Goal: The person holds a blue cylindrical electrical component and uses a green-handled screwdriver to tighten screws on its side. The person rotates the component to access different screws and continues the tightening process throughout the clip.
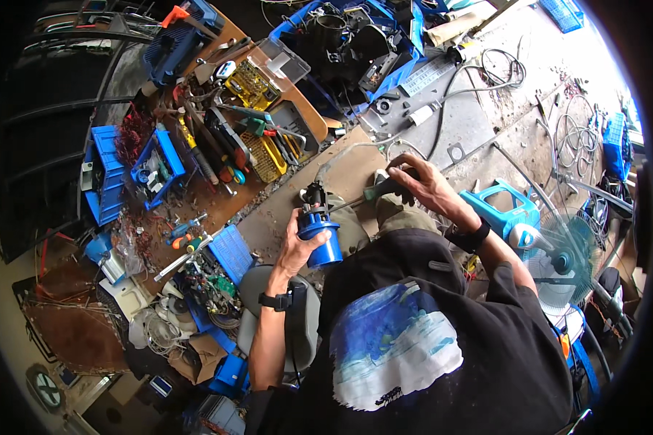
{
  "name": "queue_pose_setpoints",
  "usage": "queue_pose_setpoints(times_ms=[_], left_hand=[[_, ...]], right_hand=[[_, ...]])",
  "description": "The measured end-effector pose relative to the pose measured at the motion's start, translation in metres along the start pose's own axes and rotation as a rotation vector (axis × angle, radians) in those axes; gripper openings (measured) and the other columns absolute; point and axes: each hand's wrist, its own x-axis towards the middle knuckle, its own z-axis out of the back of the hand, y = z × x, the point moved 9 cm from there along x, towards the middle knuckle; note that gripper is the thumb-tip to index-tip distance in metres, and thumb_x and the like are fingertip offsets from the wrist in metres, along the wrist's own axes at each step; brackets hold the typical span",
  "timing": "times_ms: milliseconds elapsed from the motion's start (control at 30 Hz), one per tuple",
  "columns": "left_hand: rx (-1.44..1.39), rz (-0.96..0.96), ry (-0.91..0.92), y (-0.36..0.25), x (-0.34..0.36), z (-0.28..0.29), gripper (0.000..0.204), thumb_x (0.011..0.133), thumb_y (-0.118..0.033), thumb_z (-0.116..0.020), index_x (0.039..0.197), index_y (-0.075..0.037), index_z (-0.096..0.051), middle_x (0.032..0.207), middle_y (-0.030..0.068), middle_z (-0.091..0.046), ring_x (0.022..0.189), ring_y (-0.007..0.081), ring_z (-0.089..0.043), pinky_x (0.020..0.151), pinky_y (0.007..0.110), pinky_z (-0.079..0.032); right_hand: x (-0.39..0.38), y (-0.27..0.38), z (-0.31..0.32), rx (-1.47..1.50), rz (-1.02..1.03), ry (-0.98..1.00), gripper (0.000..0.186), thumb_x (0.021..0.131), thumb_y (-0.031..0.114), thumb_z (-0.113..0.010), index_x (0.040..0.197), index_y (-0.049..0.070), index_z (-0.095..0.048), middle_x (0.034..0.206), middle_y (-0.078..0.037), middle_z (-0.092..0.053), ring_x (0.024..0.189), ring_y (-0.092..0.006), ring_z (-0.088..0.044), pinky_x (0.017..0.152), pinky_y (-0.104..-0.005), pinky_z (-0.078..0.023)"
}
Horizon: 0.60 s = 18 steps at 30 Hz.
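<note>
From the head view, I have my left hand (295,246) clamped around the blue cylinder (329,252), held upright in front of the body with its dark top uncovered. My right hand (432,190) is curled round the screwdriver (379,191), its shaft pointing left at that top; I can't tell whether the tip touches.

Ahead, a blue crate (416,35) is heaped with dark parts and a round metal pot (331,29). To the left, a small blue bin (173,154) holds mixed small pieces, a yellow case (252,85) holds rows of bits, and a yellow tray (268,168) carries several hand tools (289,147).
</note>
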Motion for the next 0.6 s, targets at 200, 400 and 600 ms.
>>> queue_pose_setpoints(times_ms=[200,400,600], left_hand=[[0.005,0.003,0.012,0.002,0.0,0.0,0.081,0.084,-0.031,-0.09,0.152,-0.009,-0.05,0.13,0.0104,-0.066,0.116,0.02,-0.067,0.101,0.04,-0.058],[-0.006,-0.01,0.012,0.006,0.001,0.002,0.079,0.085,-0.031,-0.09,0.15,-0.009,-0.051,0.13,0.0109,-0.067,0.116,0.0198,-0.068,0.101,0.04,-0.059],[-0.002,-0.016,0.01,0.005,0.001,0.003,0.078,0.085,-0.032,-0.091,0.148,-0.008,-0.051,0.131,0.0109,-0.067,0.116,0.0198,-0.069,0.101,0.04,-0.059]], right_hand=[[-0.004,-0.001,0.0,-0.002,-0.073,0.015,0.047,0.103,0.031,-0.078,0.136,0.004,-0.058,0.114,-0.007,-0.07,0.099,-0.0105,-0.064,0.087,-0.0294,-0.053],[-0.002,0.001,0.0,0.001,0.163,-0.022,0.042,0.103,0.031,-0.077,0.133,0.007,-0.061,0.107,-0.003,-0.065,0.094,-0.0098,-0.06,0.082,-0.0273,-0.051],[0.0,-0.005,0.003,-0.043,0.048,-0.003,0.036,0.099,0.024,-0.081,0.124,0.004,-0.067,0.112,-0.004,-0.069,0.099,-0.0107,-0.064,0.092,-0.0299,-0.053]])
